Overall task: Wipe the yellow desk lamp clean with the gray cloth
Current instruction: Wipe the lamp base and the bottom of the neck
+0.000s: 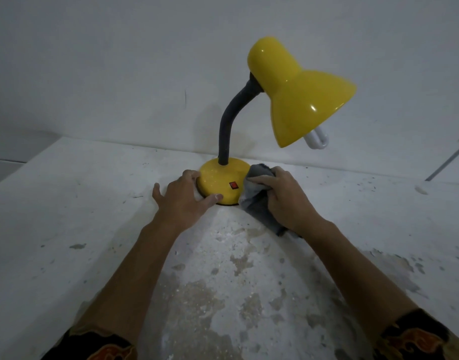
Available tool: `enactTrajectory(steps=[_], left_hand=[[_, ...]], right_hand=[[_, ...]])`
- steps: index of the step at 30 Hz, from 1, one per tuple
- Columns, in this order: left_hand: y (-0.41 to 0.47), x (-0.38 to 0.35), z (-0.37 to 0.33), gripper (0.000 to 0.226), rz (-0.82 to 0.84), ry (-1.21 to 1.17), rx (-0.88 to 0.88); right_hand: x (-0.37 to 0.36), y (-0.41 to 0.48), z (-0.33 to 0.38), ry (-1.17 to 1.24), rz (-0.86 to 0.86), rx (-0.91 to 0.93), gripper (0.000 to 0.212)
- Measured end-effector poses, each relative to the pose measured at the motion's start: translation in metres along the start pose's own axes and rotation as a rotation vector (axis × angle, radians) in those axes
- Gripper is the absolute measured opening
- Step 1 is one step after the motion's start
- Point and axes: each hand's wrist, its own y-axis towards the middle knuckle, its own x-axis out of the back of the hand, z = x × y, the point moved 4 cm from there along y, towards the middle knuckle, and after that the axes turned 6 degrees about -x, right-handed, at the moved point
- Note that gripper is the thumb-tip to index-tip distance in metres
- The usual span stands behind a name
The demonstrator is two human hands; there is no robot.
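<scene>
Up close, the left hand (183, 197) lay spread, steadying the base (222, 181) of the yellow desk lamp (296, 92), while the right hand (280, 197) clutched the gray cloth (254, 193) against the base's right edge. The lamp stood on a worn white surface (93, 229) near the wall. Judging by this, wiping was at the speckled base; neck and shade likely remained.
</scene>
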Motion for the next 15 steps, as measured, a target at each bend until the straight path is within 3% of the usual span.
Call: enactTrajectory(steps=[8,15], left_hand=[[0.001,-0.004,0.003,0.086,0.081,0.072,-0.05],[-0.002,-0.004,-0.006,0.067,-0.031,0.09,-0.067]], right_hand=[[-0.01,0.005,0.003,-0.015,-0.007,0.033,0.043],[-0.014,0.013,0.004,-0.007,-0.043,0.015,0.041]])
